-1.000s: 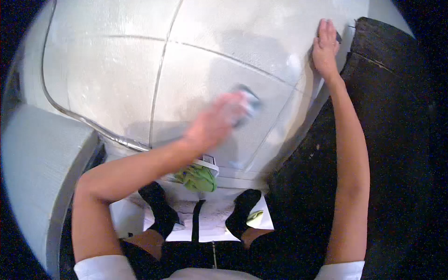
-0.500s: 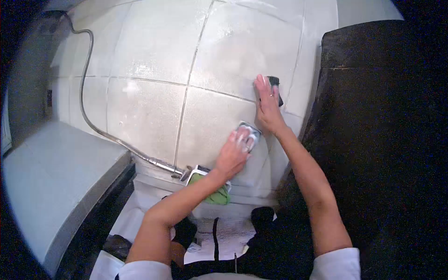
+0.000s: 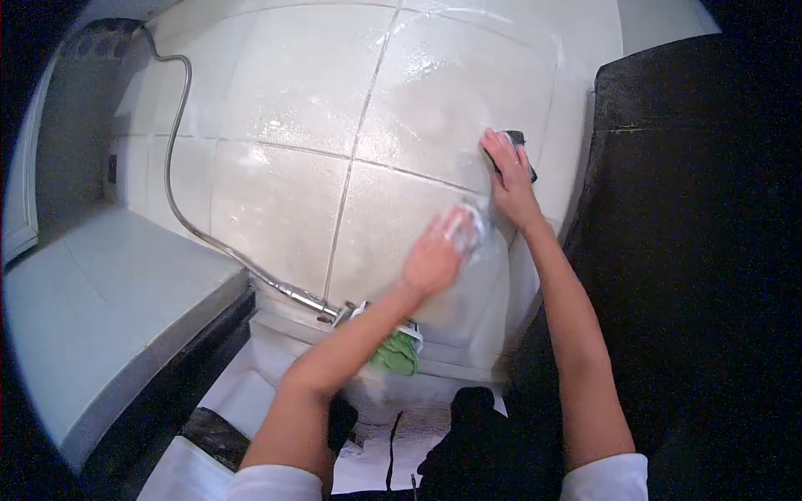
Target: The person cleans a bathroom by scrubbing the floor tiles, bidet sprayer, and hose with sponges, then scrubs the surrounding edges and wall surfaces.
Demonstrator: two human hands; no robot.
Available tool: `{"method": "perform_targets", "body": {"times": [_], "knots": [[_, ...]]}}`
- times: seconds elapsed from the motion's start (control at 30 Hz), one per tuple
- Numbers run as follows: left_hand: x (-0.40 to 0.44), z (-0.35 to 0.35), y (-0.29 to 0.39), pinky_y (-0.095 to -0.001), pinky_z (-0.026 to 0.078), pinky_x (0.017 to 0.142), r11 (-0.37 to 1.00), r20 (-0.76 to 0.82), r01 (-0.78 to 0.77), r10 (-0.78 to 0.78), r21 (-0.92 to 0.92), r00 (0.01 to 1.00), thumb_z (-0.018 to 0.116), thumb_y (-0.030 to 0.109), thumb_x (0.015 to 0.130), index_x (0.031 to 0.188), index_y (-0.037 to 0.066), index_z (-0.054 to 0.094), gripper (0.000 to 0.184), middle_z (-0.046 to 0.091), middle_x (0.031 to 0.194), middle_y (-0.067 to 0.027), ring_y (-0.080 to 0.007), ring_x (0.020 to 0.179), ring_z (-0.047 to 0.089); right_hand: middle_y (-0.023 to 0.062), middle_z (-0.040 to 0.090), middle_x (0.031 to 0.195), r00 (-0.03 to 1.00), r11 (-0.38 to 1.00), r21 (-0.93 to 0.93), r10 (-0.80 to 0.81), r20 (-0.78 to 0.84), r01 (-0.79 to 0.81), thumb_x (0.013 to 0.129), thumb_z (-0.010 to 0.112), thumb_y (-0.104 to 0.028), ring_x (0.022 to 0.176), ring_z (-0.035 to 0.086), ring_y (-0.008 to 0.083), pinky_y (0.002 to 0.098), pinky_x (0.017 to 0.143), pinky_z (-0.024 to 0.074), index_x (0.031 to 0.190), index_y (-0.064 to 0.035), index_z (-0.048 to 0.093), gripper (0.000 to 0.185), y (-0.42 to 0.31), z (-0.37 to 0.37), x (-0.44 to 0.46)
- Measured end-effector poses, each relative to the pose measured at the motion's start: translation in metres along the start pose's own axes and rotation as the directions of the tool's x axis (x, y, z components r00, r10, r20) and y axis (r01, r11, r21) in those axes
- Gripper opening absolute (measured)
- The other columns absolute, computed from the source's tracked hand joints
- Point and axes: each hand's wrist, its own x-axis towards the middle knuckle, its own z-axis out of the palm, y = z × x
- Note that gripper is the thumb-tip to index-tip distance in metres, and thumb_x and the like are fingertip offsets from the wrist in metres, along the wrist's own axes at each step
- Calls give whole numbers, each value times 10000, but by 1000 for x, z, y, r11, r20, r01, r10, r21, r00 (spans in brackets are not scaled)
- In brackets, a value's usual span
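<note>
On the wet, pale tiles (image 3: 292, 200), my left hand (image 3: 439, 255) grips a foam-covered sponge (image 3: 469, 230). Motion smears its fingers and the sponge. Higher and to the right, my right hand (image 3: 511, 171) presses a dark, block-shaped pad (image 3: 522, 154) to the tiles. Its fingers lie over the pad, whose exact kind is unclear.
A metal shower hose (image 3: 174, 159) curves down the left side to a fitting (image 3: 338, 315). Below my left forearm is a green cloth (image 3: 395, 354). A grey ledge (image 3: 125, 292) stands at left, and a large dark panel (image 3: 668, 250) borders the right.
The view has shifted a little. Against the tiles, my left hand and the sponge have moved slightly upward. My right hand and the dark pad have moved slightly up and right.
</note>
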Motion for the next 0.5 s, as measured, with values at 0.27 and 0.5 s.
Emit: {"method": "perform_targets", "body": {"times": [0.27,0.5], "knots": [[33,-31,-50,-501,246,1073,975,-180,145,-114,167,977,457,209,864,1253,-32,460,457,364,1375,-254,-383,1305,319,49,388,1422,966,994,101,-3,-257,30,772,463,48,1334,323,234,506,1100,138,1283,-132,474,542,-3,7,-3],[74,-60,-74,-487,242,1076,946,-291,192,-113,260,950,425,171,866,1259,-44,443,448,380,1362,-255,-391,1302,318,136,430,1367,948,933,-297,109,-300,-202,819,520,-47,1301,358,270,589,1050,166,1254,-108,497,440,-23,8,-12]]}}
